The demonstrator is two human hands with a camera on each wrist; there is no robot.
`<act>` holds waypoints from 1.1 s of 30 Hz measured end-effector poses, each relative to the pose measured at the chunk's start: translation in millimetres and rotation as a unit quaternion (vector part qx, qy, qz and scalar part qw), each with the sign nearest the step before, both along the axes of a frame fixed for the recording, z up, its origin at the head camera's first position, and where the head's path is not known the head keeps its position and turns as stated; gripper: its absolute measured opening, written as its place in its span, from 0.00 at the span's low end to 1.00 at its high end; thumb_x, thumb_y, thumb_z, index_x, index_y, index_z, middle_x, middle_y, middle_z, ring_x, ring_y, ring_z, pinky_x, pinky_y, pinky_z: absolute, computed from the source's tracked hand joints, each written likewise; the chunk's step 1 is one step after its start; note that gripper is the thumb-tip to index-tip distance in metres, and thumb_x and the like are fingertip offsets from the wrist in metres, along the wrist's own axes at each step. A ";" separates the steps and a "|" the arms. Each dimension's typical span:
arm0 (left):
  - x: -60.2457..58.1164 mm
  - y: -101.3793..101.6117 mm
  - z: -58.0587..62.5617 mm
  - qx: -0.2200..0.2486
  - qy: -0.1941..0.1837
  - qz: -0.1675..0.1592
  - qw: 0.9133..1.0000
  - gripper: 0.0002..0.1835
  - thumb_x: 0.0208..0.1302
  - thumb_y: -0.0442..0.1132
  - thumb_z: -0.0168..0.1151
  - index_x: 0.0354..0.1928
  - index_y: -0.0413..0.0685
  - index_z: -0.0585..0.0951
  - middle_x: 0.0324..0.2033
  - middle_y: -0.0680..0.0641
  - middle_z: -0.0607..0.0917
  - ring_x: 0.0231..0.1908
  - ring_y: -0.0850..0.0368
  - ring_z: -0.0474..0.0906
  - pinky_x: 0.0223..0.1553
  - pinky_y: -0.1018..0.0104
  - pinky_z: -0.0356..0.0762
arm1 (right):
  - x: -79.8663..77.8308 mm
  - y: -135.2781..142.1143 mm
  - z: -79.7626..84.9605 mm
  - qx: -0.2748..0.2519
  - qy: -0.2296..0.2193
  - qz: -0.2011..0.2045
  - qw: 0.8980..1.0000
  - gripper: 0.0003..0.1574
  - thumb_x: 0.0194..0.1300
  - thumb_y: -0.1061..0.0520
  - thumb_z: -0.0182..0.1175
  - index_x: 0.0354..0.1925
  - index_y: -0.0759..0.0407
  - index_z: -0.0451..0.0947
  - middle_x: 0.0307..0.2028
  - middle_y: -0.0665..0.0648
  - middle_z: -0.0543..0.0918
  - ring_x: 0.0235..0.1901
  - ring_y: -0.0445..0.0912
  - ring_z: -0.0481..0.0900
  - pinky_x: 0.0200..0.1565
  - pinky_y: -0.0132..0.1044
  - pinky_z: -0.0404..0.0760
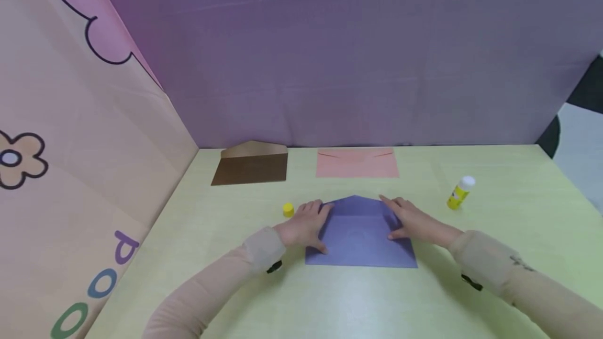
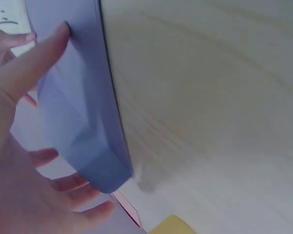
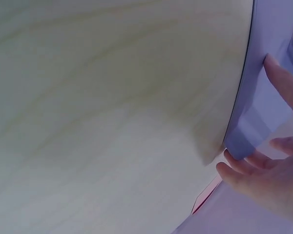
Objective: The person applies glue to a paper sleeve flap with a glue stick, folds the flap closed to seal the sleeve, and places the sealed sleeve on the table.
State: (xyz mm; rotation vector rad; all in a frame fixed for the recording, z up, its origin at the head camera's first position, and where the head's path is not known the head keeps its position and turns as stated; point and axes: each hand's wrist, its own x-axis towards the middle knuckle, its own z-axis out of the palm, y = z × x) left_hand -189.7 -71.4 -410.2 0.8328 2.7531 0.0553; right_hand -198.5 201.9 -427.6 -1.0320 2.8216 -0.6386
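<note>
A purple envelope (image 1: 360, 239) with its pointed flap raised at the far side is in front of me. My left hand (image 1: 306, 224) holds its left side, the thumb (image 2: 56, 44) on the front face and the other fingers around the far corner. On the right side my right hand (image 1: 414, 222) holds it likewise, with the thumb (image 3: 281, 80) on the face and fingertips (image 3: 234, 161) at the far corner. A small yellow cap (image 1: 288, 210) is just left of my left hand. Beyond my right hand stands a yellow glue stick (image 1: 460, 193) with a white top.
A brown envelope (image 1: 252, 168) with its flap open lies at the back left of the pale wooden table (image 1: 348, 305). Right of it is a pink envelope (image 1: 357, 165). A purple cloth wall (image 1: 353, 67) borders the back, and a printed panel (image 1: 94, 145) the left.
</note>
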 end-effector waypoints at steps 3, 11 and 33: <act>3.7 1.3 2.0 0.006 0.007 -0.002 1.000 0.59 0.36 0.58 0.70 0.67 0.45 0.48 0.51 0.44 0.66 0.51 0.53 0.62 0.58 0.59 0.58 | 1.4 -0.9 -0.8 0.005 0.019 -0.005 1.000 0.51 0.40 0.57 0.70 0.58 0.74 0.57 0.40 0.68 0.70 0.39 0.57 0.70 0.42 0.49 0.74; 7.3 3.5 3.4 -0.006 0.004 -0.009 1.000 0.53 0.39 0.55 0.69 0.65 0.43 0.53 0.49 0.46 0.68 0.47 0.55 0.65 0.50 0.64 0.66 | 2.6 -3.3 -2.4 -0.013 0.014 0.003 1.000 0.38 0.41 0.61 0.70 0.49 0.72 0.65 0.43 0.67 0.74 0.43 0.60 0.72 0.46 0.52 0.72; 6.4 2.5 4.5 -0.012 -0.008 -0.036 0.999 0.37 0.43 0.54 0.68 0.56 0.47 0.67 0.42 0.50 0.69 0.39 0.59 0.64 0.40 0.70 0.66 | -2.6 -0.2 -7.8 -0.011 0.009 0.033 0.999 0.22 0.43 0.60 0.69 0.40 0.63 0.74 0.36 0.55 0.75 0.38 0.51 0.73 0.42 0.46 0.74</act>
